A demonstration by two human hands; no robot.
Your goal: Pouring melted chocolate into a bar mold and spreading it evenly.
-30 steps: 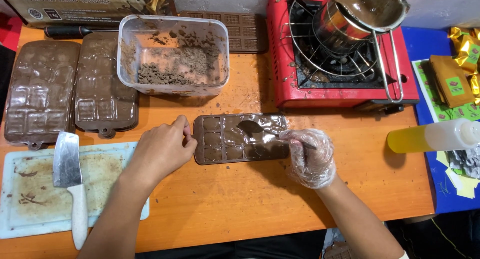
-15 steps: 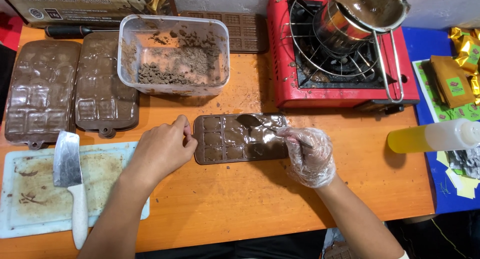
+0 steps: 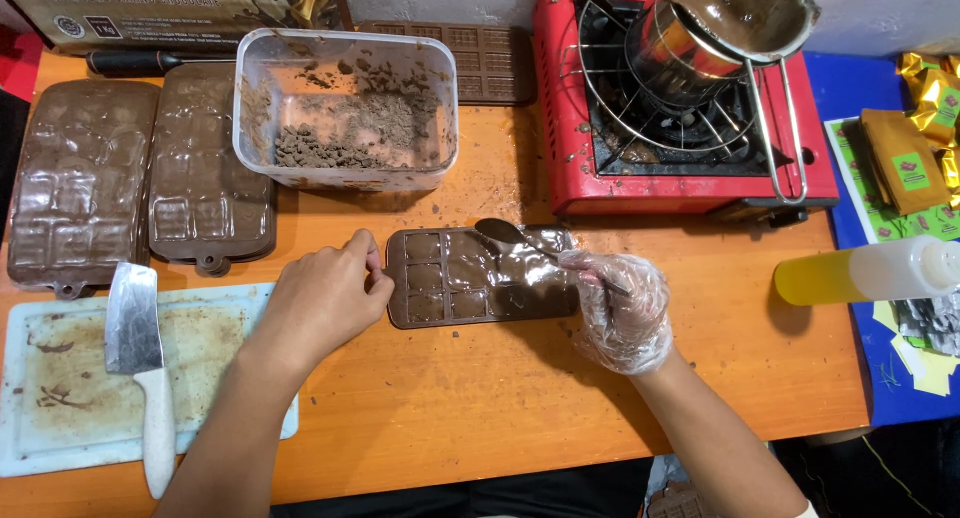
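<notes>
A brown silicone chocolate mould (image 3: 450, 288) lies flat in the middle of the orange table, its cavities glossy with melted chocolate. My bare left hand (image 3: 325, 298) grips the mould's left edge with its fingertips. My right hand (image 3: 622, 308), in a clear plastic glove, holds a metal spoon (image 3: 505, 233) whose bowl rests over the mould's upper middle cavities.
A clear tub of brown crumbs (image 3: 345, 108) stands behind the mould. Two filled moulds (image 3: 140, 178) lie at the left. A white cutting board (image 3: 70, 388) carries a cleaver (image 3: 135, 338). A red portable stove (image 3: 680, 108) holds a steel pot (image 3: 730, 28). A yellow squeeze bottle (image 3: 865, 273) lies at right.
The spoon has slid along the mould's upper row, ending with its bowl further left. My left hand stayed on the mould's edge.
</notes>
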